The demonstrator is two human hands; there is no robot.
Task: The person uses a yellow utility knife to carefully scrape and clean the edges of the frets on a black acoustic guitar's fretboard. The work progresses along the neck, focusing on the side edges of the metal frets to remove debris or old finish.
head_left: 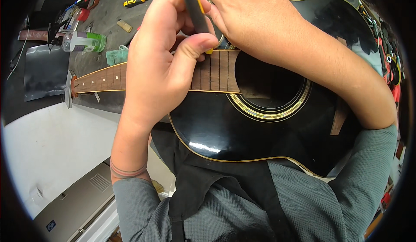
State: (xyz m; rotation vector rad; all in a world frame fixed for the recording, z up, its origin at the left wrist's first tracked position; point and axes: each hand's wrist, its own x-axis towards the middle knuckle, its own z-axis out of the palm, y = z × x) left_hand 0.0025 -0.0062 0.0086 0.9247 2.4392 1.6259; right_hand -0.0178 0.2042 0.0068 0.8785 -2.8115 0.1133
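A black acoustic guitar (208,129) lies face up, unstrung, its fretted fingerboard (219,71) running left from the dark soundhole (273,79). My left hand (160,64) is closed round a long dark tool with yellow edging (193,4), held at a steep angle over the upper fingerboard, its top out of frame. My right hand (251,17) arches over the guitar just right of that tool, fingers curled at the top edge, thumb near the tool; what they grip is hidden. A brown bridge (338,125) shows beside my right forearm.
On the dark bench (106,21) are a yellow screwdriver (134,2), a spray bottle (84,41), a small bottle (125,25) and a green cloth (116,56). A black sheet (45,73) and white board (56,151) are left. Several tools (385,60) crowd the right rim.
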